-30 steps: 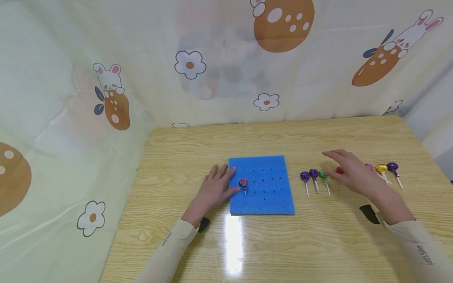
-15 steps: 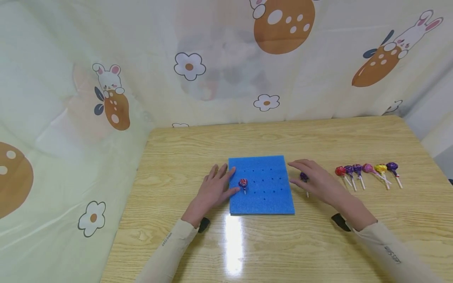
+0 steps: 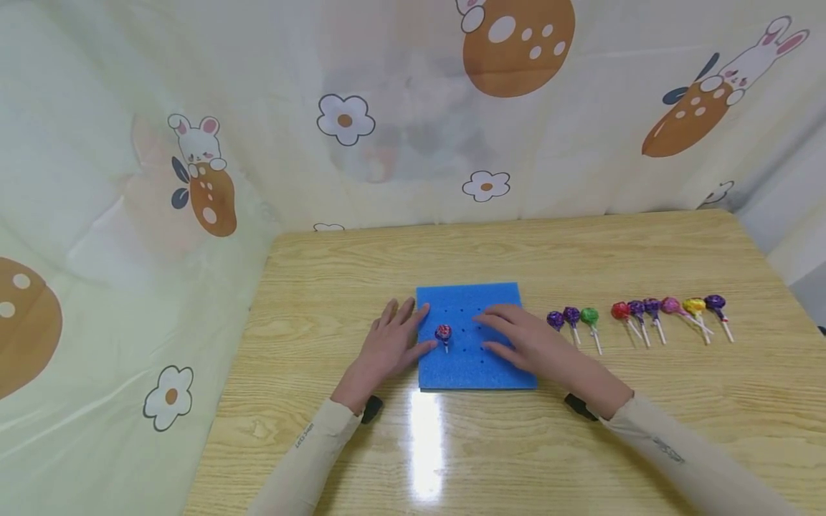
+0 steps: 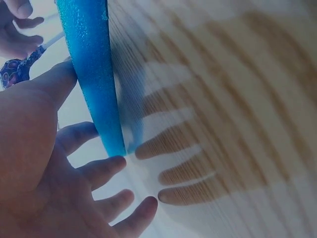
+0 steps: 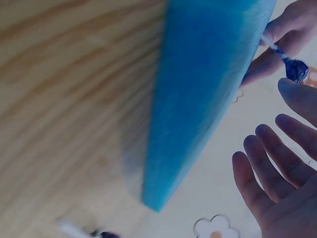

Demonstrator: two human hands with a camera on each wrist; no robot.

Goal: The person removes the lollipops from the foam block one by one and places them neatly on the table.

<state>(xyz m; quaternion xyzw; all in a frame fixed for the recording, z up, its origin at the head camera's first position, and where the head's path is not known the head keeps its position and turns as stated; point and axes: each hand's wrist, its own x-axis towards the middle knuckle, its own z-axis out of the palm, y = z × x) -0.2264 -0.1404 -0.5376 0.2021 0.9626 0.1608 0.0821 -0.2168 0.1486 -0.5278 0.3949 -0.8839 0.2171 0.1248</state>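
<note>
A blue foam block (image 3: 452, 376) with rows of small holes lies on the wooden table. One lollipop (image 3: 443, 332) in a red and dark wrapper stands stick-down in its left part. My left hand (image 3: 390, 344) rests at the block's left edge, fingers spread; in the left wrist view its thumb and fingertips touch the foam (image 4: 94, 74). Over the block's right half reaches my right hand (image 3: 532, 344), its fingers extended toward the lollipop. Nothing sits between those fingers in the right wrist view, where the lollipop (image 5: 296, 71) shows beyond the thumb.
Right of the block lie two purple lollipops (image 3: 571, 316) and a green lollipop (image 3: 590, 316). Farther right is a row of several more, from a red lollipop (image 3: 621, 310) to a dark purple one. A patterned curtain (image 3: 413, 143) hangs behind the table.
My right hand has moved left from over the loose lollipops to over the foam block, uncovering the green and red ones. The left hand and the standing lollipop have stayed put.
</note>
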